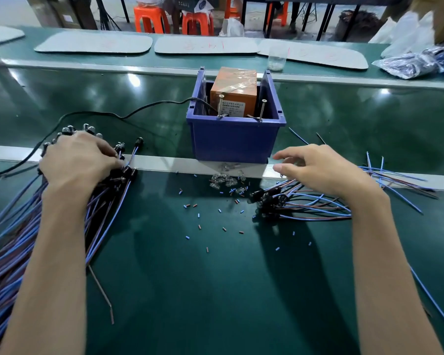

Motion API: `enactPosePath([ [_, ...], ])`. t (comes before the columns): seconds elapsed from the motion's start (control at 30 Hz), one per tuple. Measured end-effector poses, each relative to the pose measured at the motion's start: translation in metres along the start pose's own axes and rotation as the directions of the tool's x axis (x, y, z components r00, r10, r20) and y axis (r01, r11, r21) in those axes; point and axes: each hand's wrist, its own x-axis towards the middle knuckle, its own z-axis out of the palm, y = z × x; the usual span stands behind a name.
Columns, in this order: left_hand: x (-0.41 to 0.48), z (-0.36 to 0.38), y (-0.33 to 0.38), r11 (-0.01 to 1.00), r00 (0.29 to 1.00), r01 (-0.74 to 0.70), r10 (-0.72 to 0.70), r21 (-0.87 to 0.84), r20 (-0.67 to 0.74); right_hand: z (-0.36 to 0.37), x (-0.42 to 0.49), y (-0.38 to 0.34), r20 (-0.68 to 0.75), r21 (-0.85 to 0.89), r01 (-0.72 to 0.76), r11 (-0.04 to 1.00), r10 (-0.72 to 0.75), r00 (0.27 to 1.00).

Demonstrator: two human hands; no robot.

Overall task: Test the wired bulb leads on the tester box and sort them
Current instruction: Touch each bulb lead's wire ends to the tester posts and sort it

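Note:
The tester is an orange box (233,92) inside a blue bin (235,139), with two screws (261,110) standing up at the bin's front rim. A big bundle of blue and brown wired bulb leads (16,226) fans out at the left. My left hand (78,157) rests on the black sockets at the bundle's head, fingers curled over them. A smaller pile of leads (292,203) lies at the right. Over that pile hovers my right hand (321,170), fingers spread and loosely bent, holding nothing.
Loose clear bulbs (226,180) lie in front of the bin, and cut bits of wire sleeve (200,221) are scattered on the green belt. A black cable (87,115) runs left from the bin. Stray wires (395,175) lie at the right. Grey trays (92,42) sit behind.

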Motion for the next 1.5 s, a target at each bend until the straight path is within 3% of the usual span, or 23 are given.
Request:
enactPosePath([
  [0.17, -0.001, -0.015, 0.004, 0.957, 0.979, -0.108, 0.055, -0.269, -0.195, 0.002, -0.003, -0.018, -0.068, 0.158, 0.144, 0.977, -0.134, 0.989],
  [0.3, -0.025, -0.003, 0.042, 0.944, 0.870, -0.301, 0.215, -0.133, -0.444, 0.015, -0.003, -0.038, -0.065, 0.294, 0.260, 0.920, -0.253, 0.965],
  [0.43, -0.056, 0.022, 0.079, 0.862, 0.822, -0.473, 0.358, -0.182, -0.444, 0.046, 0.004, -0.061, -0.010, 0.451, 0.278, 0.848, -0.307, 0.952],
  [0.53, -0.079, 0.031, 0.099, 0.690, 0.763, -0.626, 0.444, -0.364, -0.469, 0.066, 0.007, -0.070, -0.017, 0.669, 0.265, 0.694, -0.343, 0.939],
  [0.63, -0.095, 0.031, 0.113, 0.484, 0.725, -0.686, 0.522, -0.544, -0.450, 0.073, 0.008, -0.069, -0.194, 0.824, 0.319, 0.468, -0.297, 0.935],
  [0.73, -0.104, 0.029, 0.118, 0.356, 0.694, -0.703, 0.536, -0.616, -0.481, 0.069, 0.008, -0.069, -0.329, 0.877, 0.384, 0.288, -0.222, 0.918],
  [0.77, -0.108, 0.028, 0.121, 0.283, 0.709, -0.677, 0.498, -0.679, -0.499, 0.067, 0.008, -0.070, -0.352, 0.889, 0.393, 0.235, -0.199, 0.915],
  [0.83, -0.118, 0.025, 0.127, 0.096, 0.841, -0.468, 0.355, -0.878, -0.409, 0.060, 0.008, -0.071, -0.418, 0.885, 0.435, 0.164, -0.126, 0.899],
  [0.9, -0.127, 0.025, 0.133, -0.024, 0.964, -0.066, 0.257, -0.998, -0.070, 0.051, 0.007, -0.070, -0.482, 0.855, 0.484, 0.185, -0.062, 0.874],
  [0.93, -0.130, 0.026, 0.135, -0.060, 0.953, 0.169, 0.263, -0.984, 0.148, 0.046, 0.005, -0.069, -0.502, 0.834, 0.500, 0.232, -0.054, 0.863],
  [0.97, -0.130, 0.027, 0.137, -0.102, 0.899, 0.377, 0.279, -0.920, 0.338, 0.042, 0.003, -0.067, -0.511, 0.811, 0.508, 0.289, -0.071, 0.856],
  [1.03, -0.124, 0.025, 0.136, -0.274, 0.765, 0.641, 0.305, -0.717, 0.568, 0.034, -0.001, -0.064, -0.483, 0.774, 0.509, 0.376, -0.169, 0.859],
  [1.13, -0.110, 0.020, 0.131, -0.601, 0.733, 0.627, 0.242, -0.495, 0.635, 0.025, -0.006, -0.062, -0.405, 0.829, 0.472, 0.299, -0.261, 0.876],
  [1.2, -0.103, 0.017, 0.127, -0.698, 0.737, 0.565, 0.188, -0.440, 0.649, 0.019, -0.008, -0.059, -0.388, 0.888, 0.430, 0.163, -0.235, 0.891],
  [1.3, -0.094, 0.016, 0.122, -0.722, 0.751, 0.511, 0.110, -0.467, 0.651, 0.008, -0.010, -0.049, -0.359, 0.929, 0.367, 0.041, -0.137, 0.923],
  [1.5, -0.083, 0.019, 0.116, -0.718, 0.827, 0.409, 0.031, -0.563, 0.561, -0.008, -0.008, -0.027, -0.311, 0.925, 0.294, 0.241, 0.035, 0.950],
])
